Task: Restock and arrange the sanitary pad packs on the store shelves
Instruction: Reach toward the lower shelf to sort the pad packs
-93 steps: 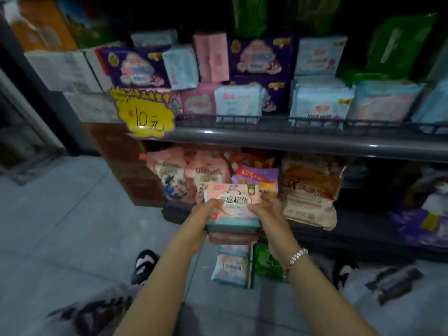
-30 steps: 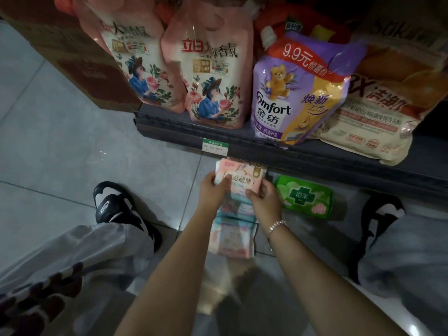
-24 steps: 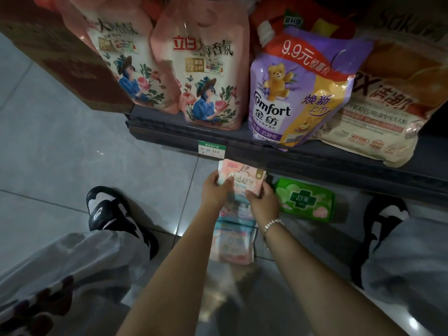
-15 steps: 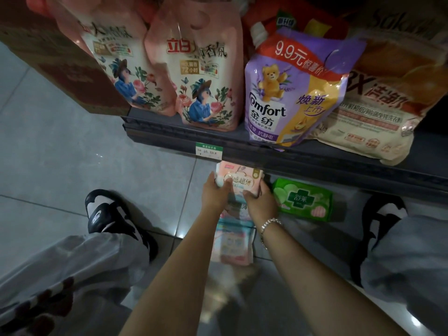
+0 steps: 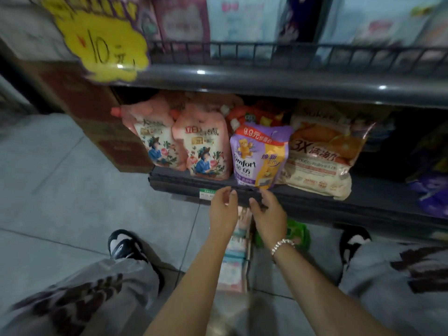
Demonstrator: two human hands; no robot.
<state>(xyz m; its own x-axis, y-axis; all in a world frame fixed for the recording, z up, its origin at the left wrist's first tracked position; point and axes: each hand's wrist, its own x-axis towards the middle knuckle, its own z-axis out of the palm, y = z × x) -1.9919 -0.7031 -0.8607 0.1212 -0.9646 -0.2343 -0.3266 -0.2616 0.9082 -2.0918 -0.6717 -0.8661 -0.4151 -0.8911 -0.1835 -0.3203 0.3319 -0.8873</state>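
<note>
Left hand [image 5: 223,209] and right hand [image 5: 268,214] hover empty, fingers loosely spread, in front of the lower shelf edge [image 5: 184,183]. The stack of pad packs [image 5: 234,265] lies on the floor tiles [image 5: 60,202] below and between the wrists, touching neither hand. Its top is hidden by the hands; motion blur makes the print unreadable. A green pack [image 5: 297,232] lies right of the stack, partly behind the right wrist. Half a second ago both hands gripped the top pink pack; now they have let go and lifted.
</note>
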